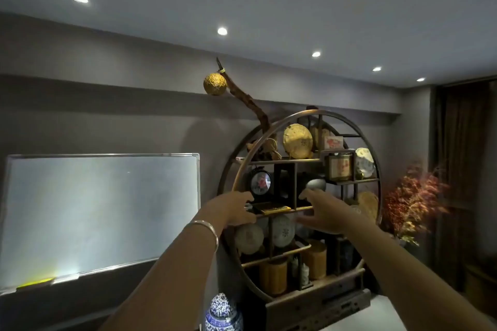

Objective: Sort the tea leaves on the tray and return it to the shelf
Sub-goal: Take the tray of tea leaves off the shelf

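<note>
A flat dark tray (272, 208) with a yellowish front edge lies on the middle board of the round wooden shelf (269, 134). No tea leaves can be made out on it. My left hand (232, 209), a bangle on its wrist, reaches to the tray's left end. Its fingers lie above the board and its thumb below, and I cannot tell whether they touch the tray. My right hand (324, 213) hovers just right of the tray with fingers spread and blurred, holding nothing.
The shelf holds a small round clock (260, 183), a grey cup (316, 185), wrapped tea cakes (297, 142), plates and jars. A blue-and-white porcelain jar (223, 313) stands below left. A whiteboard (102, 212) hangs to the left and a red flower arrangement (414, 201) stands at the right.
</note>
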The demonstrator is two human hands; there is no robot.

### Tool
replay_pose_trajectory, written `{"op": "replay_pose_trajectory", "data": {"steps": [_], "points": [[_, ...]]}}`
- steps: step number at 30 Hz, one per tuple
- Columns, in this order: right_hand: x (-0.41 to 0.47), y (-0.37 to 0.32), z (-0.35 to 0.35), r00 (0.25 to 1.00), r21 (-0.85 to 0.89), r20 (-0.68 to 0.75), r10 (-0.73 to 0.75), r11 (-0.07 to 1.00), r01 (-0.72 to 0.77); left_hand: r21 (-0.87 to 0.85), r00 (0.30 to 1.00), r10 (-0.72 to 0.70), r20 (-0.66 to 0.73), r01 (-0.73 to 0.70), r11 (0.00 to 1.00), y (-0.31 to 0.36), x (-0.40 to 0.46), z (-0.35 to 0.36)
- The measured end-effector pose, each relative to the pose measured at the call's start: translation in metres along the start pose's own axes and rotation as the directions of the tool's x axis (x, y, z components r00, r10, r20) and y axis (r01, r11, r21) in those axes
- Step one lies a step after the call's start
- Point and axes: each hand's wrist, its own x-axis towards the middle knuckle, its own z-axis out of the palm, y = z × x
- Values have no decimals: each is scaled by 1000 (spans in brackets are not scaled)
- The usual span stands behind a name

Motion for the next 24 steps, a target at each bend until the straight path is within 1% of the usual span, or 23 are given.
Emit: {"op": "replay_pose_trajectory", "data": {"steps": [2,5,8,11,14,17,20,24], "points": [[21,12,9,1000,18,3,13,1000,-13,-26,1000,-6,20,7,1000,-3,26,8],[57,38,24,1000,-13,0,23,1000,-23,-59,999,-8,41,11,998,-12,73,21],[99,66,42,999,-31,-41,33,999,-35,11,1000,17,20,-17,1000,-24,129,27],[148,98,58,997,-52,-53,64,996,-66,7,1000,22,5,-22,1000,-41,190,28],[202,132,66,994,-67,-48,101,992,-104,20,1000,2,11,-2,1000,-60,246,27],[249,163,74,991,-68,-49,126,989,-129,76,1000,-21,-11,22,997,-77,300,24],[287,193,85,989,-67,-52,135,988,-139,94,999,-33,10,32,995,-89,350,29],[330,235,105,984,-33,-77,158,986,-161,89,1000,-12,22,10,996,-103,420,45]]}}
